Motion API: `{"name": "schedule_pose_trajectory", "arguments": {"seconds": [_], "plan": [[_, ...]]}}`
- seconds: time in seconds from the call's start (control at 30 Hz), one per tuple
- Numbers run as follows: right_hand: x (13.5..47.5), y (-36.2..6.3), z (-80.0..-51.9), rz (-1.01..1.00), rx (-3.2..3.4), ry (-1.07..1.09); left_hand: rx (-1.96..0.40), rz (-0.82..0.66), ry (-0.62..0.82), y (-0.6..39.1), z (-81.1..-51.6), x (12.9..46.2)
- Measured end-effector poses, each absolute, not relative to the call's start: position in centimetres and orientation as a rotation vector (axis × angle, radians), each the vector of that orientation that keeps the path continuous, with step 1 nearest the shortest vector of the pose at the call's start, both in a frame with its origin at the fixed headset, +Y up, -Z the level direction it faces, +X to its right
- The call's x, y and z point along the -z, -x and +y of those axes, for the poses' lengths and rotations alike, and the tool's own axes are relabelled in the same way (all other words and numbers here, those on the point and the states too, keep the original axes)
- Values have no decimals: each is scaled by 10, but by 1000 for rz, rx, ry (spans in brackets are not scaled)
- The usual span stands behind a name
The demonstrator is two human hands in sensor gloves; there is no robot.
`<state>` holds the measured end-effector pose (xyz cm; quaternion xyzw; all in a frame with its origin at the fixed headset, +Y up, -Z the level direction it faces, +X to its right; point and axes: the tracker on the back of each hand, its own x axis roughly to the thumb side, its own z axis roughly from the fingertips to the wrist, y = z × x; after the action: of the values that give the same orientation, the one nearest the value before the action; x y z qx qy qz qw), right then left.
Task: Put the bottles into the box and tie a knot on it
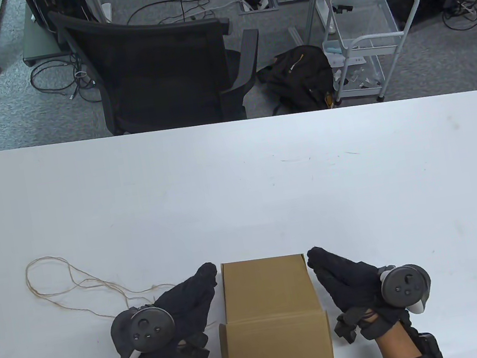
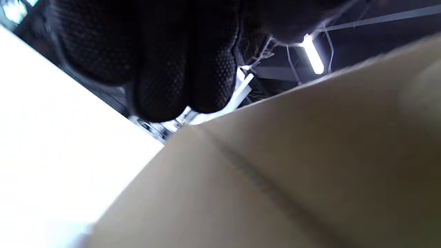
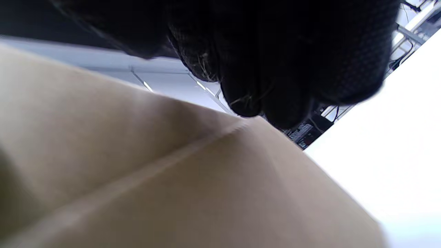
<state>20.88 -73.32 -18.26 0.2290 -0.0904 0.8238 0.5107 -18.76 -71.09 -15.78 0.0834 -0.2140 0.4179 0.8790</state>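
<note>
A closed brown cardboard box [image 1: 271, 314] stands on the white table [image 1: 238, 179] near the front edge, between my two hands. No bottles show; the closed box hides its inside. My left hand [image 1: 191, 295] lies beside the box's left wall with straight fingers, holding nothing. My right hand [image 1: 337, 274] lies by the right wall the same way. In the left wrist view the box wall [image 2: 293, 165] fills the frame under my fingers [image 2: 165, 69]. The right wrist view shows the box wall [image 3: 155, 179] below my fingers [image 3: 275, 69]. A thin string [image 1: 74, 282] lies looped left of my left hand.
Beyond the table's far edge are a black office chair [image 1: 167, 72], a black bag [image 1: 299, 74] on the floor and a white wire cart [image 1: 361, 41]. Cables lie on the carpet.
</note>
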Motion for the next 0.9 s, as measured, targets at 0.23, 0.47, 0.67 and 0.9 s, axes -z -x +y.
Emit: {"name": "schedule_pose_trajectory", "arguments": {"seconds": [0.23, 0.47, 0.67, 0.9], "plan": [[173, -198, -726, -3, -1993, -631, -943, -573, 163, 177, -706, 153], [174, -187, -737, 85, -1861, -655, -903, -618, 255, 161, -709, 150], [175, -184, -738, -14, -1978, -619, -775, -541, 133, 149, -718, 151], [175, -184, -746, -31, -2079, -480, -644, -395, 95, 141, -728, 150]]}}
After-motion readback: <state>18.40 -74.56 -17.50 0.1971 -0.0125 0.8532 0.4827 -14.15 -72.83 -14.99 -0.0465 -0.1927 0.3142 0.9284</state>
